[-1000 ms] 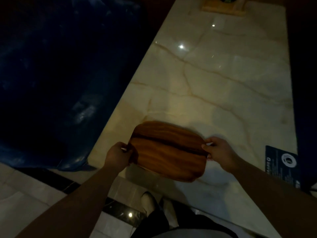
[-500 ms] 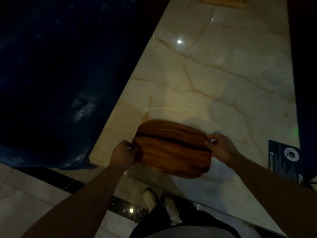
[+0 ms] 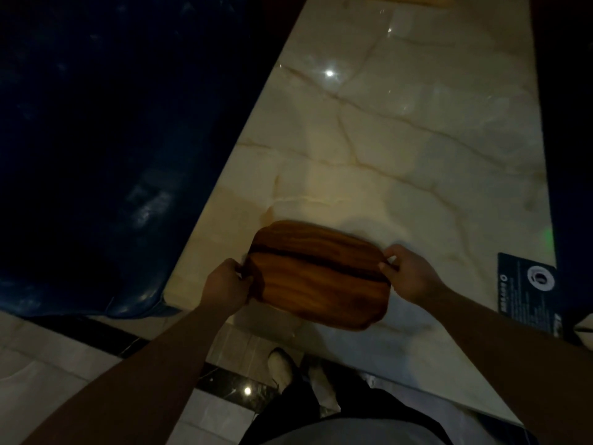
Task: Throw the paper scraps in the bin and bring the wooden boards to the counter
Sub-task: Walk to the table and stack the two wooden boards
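Over the near edge of the marble table (image 3: 401, 155), the wooden board (image 3: 317, 276) lies flat, long axis running left to right. Left hand (image 3: 224, 284) and right hand (image 3: 409, 274) each pinch one short end, equally near. Setting it down likely needs an even lowering.

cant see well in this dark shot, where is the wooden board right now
In the head view it sits low centre, the wooden board held between the left hand and right hand over the marble counter's near edge.
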`<action>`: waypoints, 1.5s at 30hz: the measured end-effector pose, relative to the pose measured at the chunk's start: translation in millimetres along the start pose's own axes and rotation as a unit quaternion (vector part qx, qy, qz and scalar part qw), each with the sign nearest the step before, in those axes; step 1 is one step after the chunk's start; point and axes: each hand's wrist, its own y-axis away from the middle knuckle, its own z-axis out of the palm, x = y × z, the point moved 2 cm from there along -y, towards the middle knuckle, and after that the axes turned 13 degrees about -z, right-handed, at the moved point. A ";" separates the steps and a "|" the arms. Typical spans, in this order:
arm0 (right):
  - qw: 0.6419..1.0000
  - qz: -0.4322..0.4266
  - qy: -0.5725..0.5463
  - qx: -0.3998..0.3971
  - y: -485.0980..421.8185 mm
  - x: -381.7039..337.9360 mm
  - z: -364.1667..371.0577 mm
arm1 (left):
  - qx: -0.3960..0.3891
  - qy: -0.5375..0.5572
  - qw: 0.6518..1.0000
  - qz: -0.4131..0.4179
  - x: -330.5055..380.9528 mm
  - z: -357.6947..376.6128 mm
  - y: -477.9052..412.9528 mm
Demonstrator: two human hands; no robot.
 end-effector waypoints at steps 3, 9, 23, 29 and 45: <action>1.000 -0.004 -0.001 0.009 -0.3 -2.0 -0.2 | 0.008 0.005 1.000 0.004 -0.3 0.7 -0.1; 0.999 -0.010 0.012 0.032 1.8 -9.5 0.0 | 0.000 -0.031 0.999 0.020 -0.2 -3.6 -6.0; 0.935 0.224 -0.261 0.088 57.0 5.5 26.6 | -0.087 -0.053 0.993 0.067 42.1 -27.9 -45.5; 0.902 0.238 -0.348 0.096 56.6 0.9 28.7 | -0.110 -0.055 0.988 0.091 58.4 -23.2 -42.9; 0.885 0.226 -0.362 0.187 52.2 -12.0 27.3 | -0.078 0.116 0.984 0.107 51.1 -26.4 -8.0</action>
